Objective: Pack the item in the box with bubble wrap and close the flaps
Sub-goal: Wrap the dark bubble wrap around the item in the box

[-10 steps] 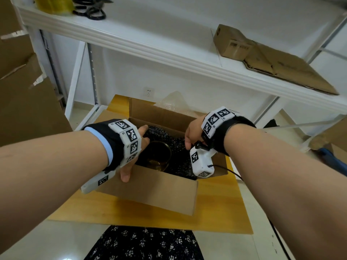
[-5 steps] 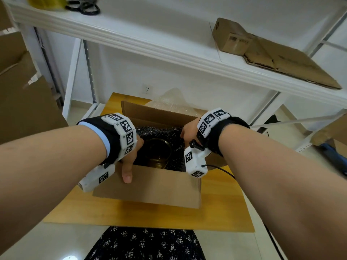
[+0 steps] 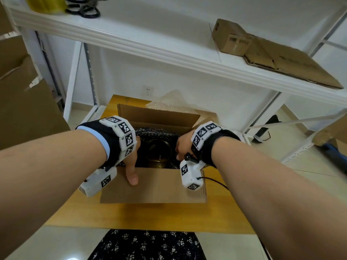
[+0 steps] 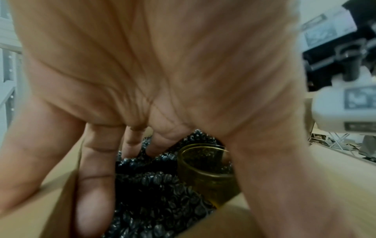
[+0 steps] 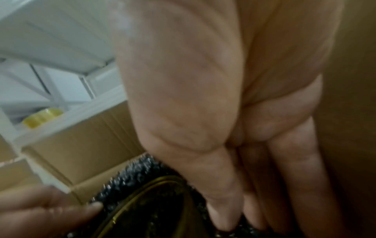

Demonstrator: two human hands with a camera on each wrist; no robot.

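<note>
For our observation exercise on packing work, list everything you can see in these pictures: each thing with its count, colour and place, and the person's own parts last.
cardboard box: one, brown, open on the wooden board
glass jar: one, amber, upright inside the box
black bubble wrap: one sheet, lining the box around the jar
clear bubble wrap: one bundle, behind the box
wooden board: one, yellow-brown, under the box
shelf: one, white, above the box
small carton: one, brown, on the shelf, right
flattened cardboard: one, brown, beside the small carton
tape roll: one, yellow, shelf left
scissors: one, black, beside the tape roll
left hand: fingers in the box, thumb on the near flap
right hand: fingers reaching down into the box
</note>
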